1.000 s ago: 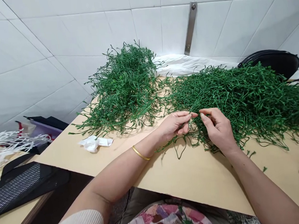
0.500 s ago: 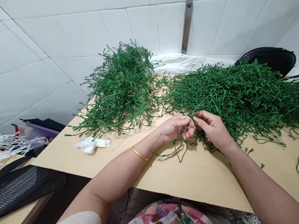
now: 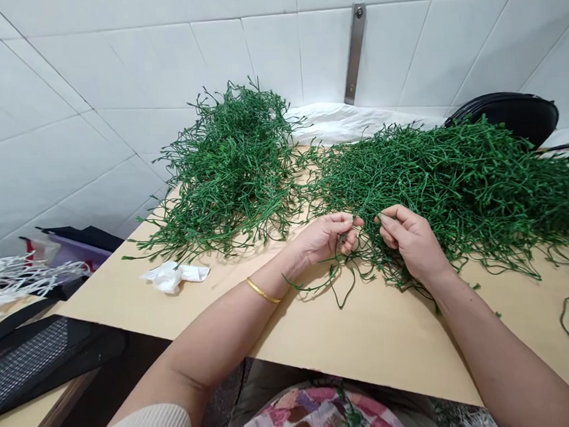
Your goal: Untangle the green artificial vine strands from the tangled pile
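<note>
My left hand (image 3: 330, 237) pinches thin green cord between thumb and forefinger; loose lengths of the green cord (image 3: 339, 295) trail from it over the table. A short way to the right, my right hand (image 3: 411, 239) is closed in a pinch, with a bit of green showing at its fingertips. Right behind both hands spreads a large heap of knotted green cords (image 3: 440, 173). Another heap of green cords (image 3: 234, 158) rises farther back on the left. Exactly how the cord runs between the fingers is too fine to see.
A crumpled white tissue (image 3: 173, 276) lies on the tan table (image 3: 321, 350). White cords (image 3: 16, 280) and a black mesh item (image 3: 33, 362) are at far left. A black case (image 3: 509, 114) stands behind the right heap, before the tiled wall (image 3: 151, 59).
My hands have drawn apart, the left going slightly left and the right slightly right. Before, their fingertips nearly met over the cord.
</note>
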A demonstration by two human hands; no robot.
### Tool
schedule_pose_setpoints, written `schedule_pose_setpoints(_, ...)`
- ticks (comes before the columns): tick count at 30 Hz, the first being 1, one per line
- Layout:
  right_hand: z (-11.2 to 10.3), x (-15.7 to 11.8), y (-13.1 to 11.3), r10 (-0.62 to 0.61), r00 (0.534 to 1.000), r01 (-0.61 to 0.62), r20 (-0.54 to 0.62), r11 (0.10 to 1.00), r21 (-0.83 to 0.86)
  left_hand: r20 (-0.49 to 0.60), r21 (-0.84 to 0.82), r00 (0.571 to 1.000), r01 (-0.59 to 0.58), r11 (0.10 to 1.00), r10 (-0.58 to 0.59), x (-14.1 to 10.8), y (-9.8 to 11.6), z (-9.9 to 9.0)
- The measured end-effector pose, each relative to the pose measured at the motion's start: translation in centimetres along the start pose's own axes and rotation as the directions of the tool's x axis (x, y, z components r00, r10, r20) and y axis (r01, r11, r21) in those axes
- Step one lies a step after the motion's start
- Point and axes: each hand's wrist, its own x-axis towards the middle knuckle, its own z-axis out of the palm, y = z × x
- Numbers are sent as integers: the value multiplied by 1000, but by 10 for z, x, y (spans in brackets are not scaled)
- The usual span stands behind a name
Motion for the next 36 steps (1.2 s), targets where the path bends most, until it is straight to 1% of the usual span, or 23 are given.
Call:
schedule_pose_setpoints(2,-1,-1,1,-63,998,66,22,986,-155,6,-52,1000,6,999,-6,-1,0,2)
schedule_pose_setpoints(4,-1,-2,1,-110,993,119,46,944,-309,3,-93,999,41,995,-41,-2,1,3)
schedule_pose_setpoints(7,-1,-4,1,-136,987,158,81,879,-449,1,-100,996,87,991,-87,-3,2,4)
schedule_pose_setpoints(9,0,-4,1,-130,985,169,113,859,-484,12,-92,996,93,991,-93,-2,1,3)
schedule_pose_setpoints(11,0,-4,1,-124,983,176,136,847,-503,19,-102,997,71,992,-69,-1,0,2)
schedule_pose_setpoints(13,-1,-3,3,-134,983,178,122,836,-520,11,-122,999,32,992,-30,0,-1,1)
schedule_pose_setpoints(16,-2,-2,8,-217,971,234,97,791,-565,-71,-133,997,-36,991,27,1,1,1)
schedule_pose_setpoints(17,-2,-1,10,-264,959,274,105,761,-588,-110,-129,993,-56,990,41,2,1,0)
schedule_pose_setpoints(19,-3,0,14,-357,922,364,148,671,-646,-174,-119,983,-85,989,63,2,4,0)
schedule_pose_setpoints(21,-4,2,17,-412,892,413,186,576,-706,-201,-99,976,-101,990,79,2,6,1)
schedule_pose_setpoints(23,-6,3,19,-431,883,411,185,520,-749,-203,-56,974,-114,992,101,1,8,3)
schedule_pose_setpoints(27,-8,4,19,-436,888,375,147,500,-780,-229,51,965,-117,992,126,0,7,6)
schedule_pose_setpoints(30,-8,2,17,-443,882,370,157,448,-814,-279,89,949,-129,988,149,1,5,5)
schedule_pose_setpoints(32,-5,0,14,-477,862,380,169,389,-839,-322,108,928,-160,981,187,3,4,3)
schedule_pose_setpoints(34,-2,-5,10,-536,822,410,192,324,-852,-347,119,911,-195,974,225,5,2,0)
schedule_pose_setpoints(36,1,-9,7,-582,779,460,235,274,-845,-331,113,911,-220,969,245,6,1,-1)
